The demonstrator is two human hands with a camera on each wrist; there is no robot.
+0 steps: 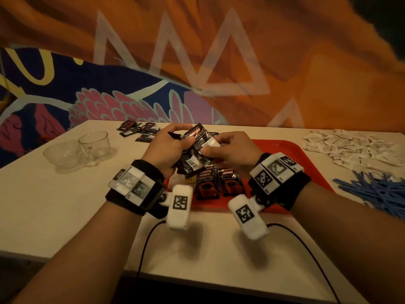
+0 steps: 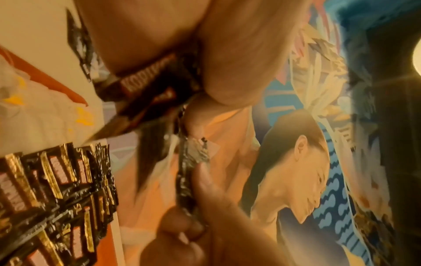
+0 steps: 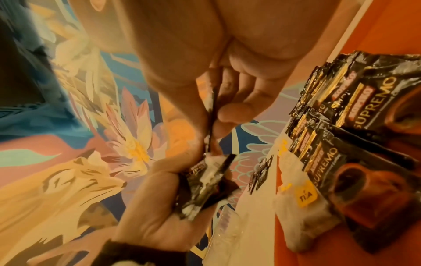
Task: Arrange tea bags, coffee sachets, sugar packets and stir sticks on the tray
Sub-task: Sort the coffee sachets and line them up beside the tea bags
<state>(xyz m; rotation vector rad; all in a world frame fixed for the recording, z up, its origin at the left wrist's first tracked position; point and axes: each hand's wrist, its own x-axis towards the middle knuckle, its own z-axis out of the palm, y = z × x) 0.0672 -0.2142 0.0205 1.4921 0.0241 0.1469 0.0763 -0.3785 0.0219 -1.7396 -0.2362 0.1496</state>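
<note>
Step in hand: coffee sachets. Your left hand [image 1: 166,148] grips bunch of Kopiko Supremo sachets [image 1: 195,148] above red tray [image 1: 291,154]; right hand [image 1: 230,150] fingers pinch one sachet edge. Two rows already on tray [image 1: 219,183]. Next, likely: draw single sachet free, lay beside rows, label up

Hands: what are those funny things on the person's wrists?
Both arms are bare. The left hand and right hand each wear a black wristband with white blocks printed with black square codes. Thin black cables trail down.
</note>
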